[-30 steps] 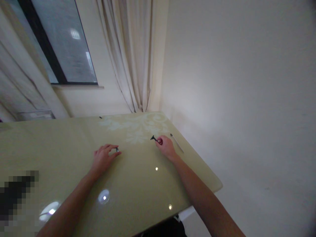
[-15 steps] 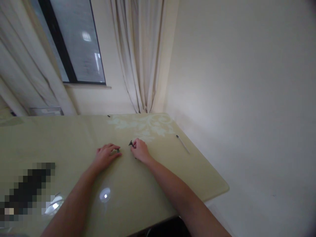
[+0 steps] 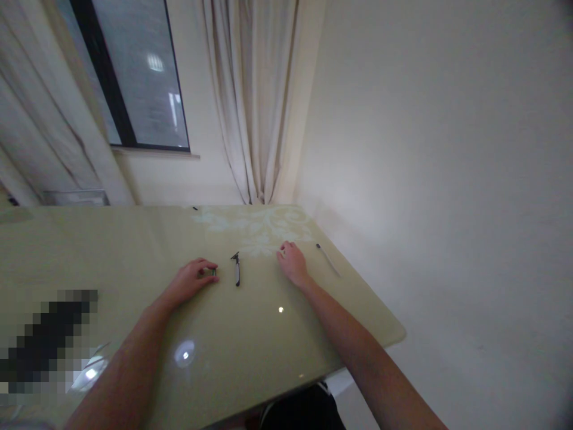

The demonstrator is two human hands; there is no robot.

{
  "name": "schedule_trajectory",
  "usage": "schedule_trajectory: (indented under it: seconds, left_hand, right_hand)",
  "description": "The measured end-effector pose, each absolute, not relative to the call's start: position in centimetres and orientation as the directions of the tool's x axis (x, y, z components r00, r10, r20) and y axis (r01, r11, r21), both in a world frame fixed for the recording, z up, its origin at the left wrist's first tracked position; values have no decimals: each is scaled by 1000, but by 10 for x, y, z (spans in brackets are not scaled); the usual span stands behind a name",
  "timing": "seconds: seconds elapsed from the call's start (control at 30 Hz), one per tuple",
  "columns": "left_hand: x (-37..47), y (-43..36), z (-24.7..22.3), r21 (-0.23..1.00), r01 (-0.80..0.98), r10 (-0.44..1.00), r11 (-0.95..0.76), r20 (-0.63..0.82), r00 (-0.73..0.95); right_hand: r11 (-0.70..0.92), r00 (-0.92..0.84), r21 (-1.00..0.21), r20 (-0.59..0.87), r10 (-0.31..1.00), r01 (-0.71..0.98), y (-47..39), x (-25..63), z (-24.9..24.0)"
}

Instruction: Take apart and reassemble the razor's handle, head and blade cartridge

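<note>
A small dark piece [image 3: 214,272] is held between the thumb and fingers of my left hand [image 3: 195,279], which rests on the pale green table [image 3: 233,352]. Just to the right of it a razor [image 3: 237,272] with a grey and black handle lies on the table, its head toward the far side, touched by neither hand. My right hand [image 3: 292,263] is over the table between the razor and a thin white stick with a dark tip [image 3: 329,261]. Its fingers are bent and apart, with nothing seen in them.
A small black piece [image 3: 195,208] lies at the table's far edge. Curtains [image 3: 250,101] and a window [image 3: 138,71] stand behind. A white wall [image 3: 439,179] runs along the right side. A blurred dark shape [image 3: 51,334] is at the left.
My right hand has let go of the razor and moved right, toward the white stick. The razor now lies free on the table. My left hand has stayed nearly in place.
</note>
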State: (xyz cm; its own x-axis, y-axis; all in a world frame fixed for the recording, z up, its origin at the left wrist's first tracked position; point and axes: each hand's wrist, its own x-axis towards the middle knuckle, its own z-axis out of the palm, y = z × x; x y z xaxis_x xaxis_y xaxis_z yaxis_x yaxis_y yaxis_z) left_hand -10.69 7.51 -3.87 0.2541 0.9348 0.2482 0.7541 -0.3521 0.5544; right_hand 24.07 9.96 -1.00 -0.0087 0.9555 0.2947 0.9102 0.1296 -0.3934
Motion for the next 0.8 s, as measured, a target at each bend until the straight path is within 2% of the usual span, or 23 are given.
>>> schedule_trajectory:
  seconds: [0.17,0.37,0.5,0.8]
  left_hand:
    - [-102,82,-42,547,756,930,-360,273,246]
    - [-101,84,-44,533,764,927,-363,290,238]
    - [-102,82,-44,528,766,925,-366,293,240]
    - [-96,71,-41,508,789,930,-347,292,221]
  right_hand:
    - [-74,182,-316,328,927,946,93,351,-2]
    - [-98,199,-338,281,939,936,83,388,-12]
    - [-13,131,-398,271,954,917,85,362,-14]
    - [298,-173,-490,285,943,819,79,230,-20]
